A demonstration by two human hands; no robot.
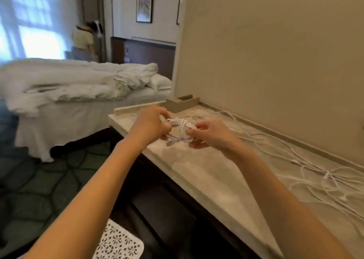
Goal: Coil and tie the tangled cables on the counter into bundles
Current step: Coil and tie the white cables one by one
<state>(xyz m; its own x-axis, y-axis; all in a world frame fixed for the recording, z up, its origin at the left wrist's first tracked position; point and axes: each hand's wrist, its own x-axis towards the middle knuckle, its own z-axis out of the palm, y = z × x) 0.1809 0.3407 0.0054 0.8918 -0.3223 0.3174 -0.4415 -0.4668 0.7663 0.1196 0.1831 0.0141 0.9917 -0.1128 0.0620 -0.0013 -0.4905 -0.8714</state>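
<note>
A coiled white cable bundle (180, 129), wrapped crosswise around its middle, is held just above the far end of the marble counter (208, 172). My left hand (151, 125) grips the bundle's left end. My right hand (211, 133) pinches its right end between thumb and fingers. Loose white cables (315, 172) lie tangled along the counter to the right, running beside the wall.
A beige wooden box (182, 102) stands at the counter's far end against the wall. An unmade bed (78, 89) lies to the left across patterned carpet. A person stands far back by the window (84, 40). A white perforated mat (118, 243) lies below.
</note>
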